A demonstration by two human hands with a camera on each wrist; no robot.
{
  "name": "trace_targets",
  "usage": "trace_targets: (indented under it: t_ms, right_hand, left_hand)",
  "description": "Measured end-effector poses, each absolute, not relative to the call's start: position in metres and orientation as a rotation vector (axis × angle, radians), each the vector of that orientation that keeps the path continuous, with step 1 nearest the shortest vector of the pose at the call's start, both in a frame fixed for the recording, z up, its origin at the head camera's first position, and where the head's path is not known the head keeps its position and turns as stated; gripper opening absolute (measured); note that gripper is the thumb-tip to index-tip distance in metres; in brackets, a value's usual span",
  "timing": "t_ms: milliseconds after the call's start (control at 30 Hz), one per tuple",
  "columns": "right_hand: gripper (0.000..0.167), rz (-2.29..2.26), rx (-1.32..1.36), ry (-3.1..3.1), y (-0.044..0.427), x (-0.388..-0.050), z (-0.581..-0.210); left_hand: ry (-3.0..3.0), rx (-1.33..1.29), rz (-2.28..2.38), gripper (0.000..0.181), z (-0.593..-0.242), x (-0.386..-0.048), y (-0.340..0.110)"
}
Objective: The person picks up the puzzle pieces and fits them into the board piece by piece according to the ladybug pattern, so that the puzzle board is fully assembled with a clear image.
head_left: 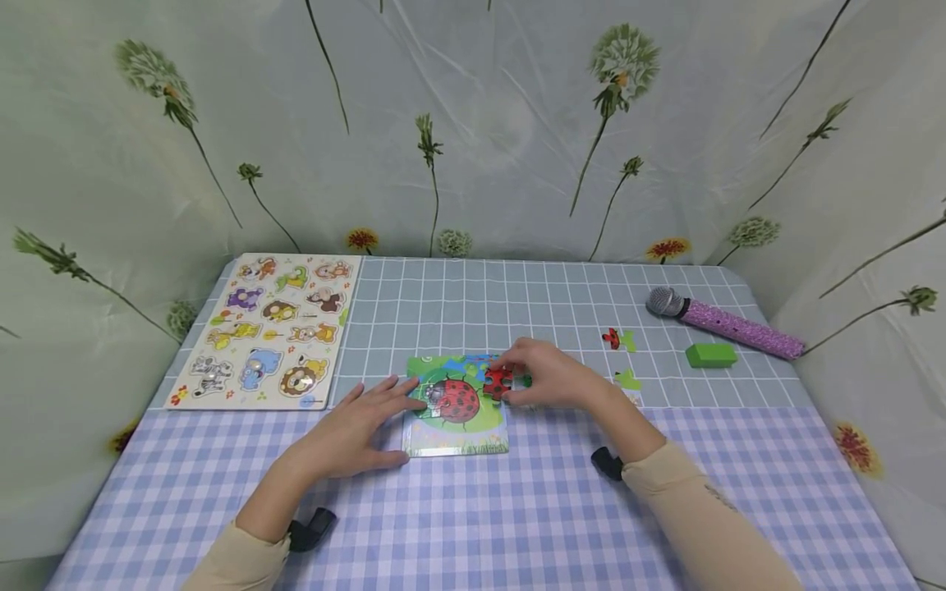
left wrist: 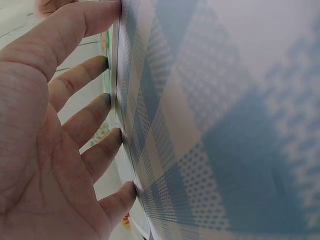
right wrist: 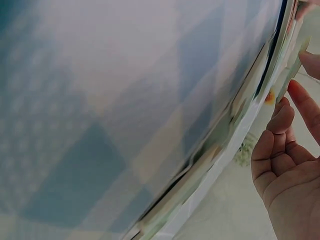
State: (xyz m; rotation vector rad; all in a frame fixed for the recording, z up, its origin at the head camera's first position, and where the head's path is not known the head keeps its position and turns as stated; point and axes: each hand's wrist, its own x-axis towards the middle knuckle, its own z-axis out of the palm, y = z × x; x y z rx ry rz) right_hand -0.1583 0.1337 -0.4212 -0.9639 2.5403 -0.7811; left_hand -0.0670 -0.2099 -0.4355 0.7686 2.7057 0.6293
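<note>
A green puzzle board with a ladybug picture (head_left: 454, 400) lies on the table in the head view. The right hand (head_left: 550, 375) pinches a red and black puzzle piece (head_left: 498, 382) over the board's upper right part; in the right wrist view that hand (right wrist: 295, 175) holds the thin piece (right wrist: 291, 72) by its edges, tilted. The left hand (head_left: 351, 431) is spread at the board's left side, fingertips on or beside its edge. In the left wrist view the same hand (left wrist: 55, 130) has its fingers spread and grips nothing.
Loose puzzle pieces (head_left: 626, 340) lie right of the board, with another green piece (head_left: 628, 379) nearer. Farther right are a green block (head_left: 711, 355) and a pink glitter microphone (head_left: 739, 327). An animal puzzle board (head_left: 269, 328) lies at the left. A flowered curtain (head_left: 502, 148) hangs behind.
</note>
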Motion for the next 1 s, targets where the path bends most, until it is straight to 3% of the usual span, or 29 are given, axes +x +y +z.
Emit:
trace_targets:
  t_ms: [1000]
  right_hand:
    - [0.043,-0.622,-1.15,2.455,0.081,-0.149,-0.422]
  left_hand:
    - [2.705,0.766,0.624,0.068,-0.439,-0.068,-0.21]
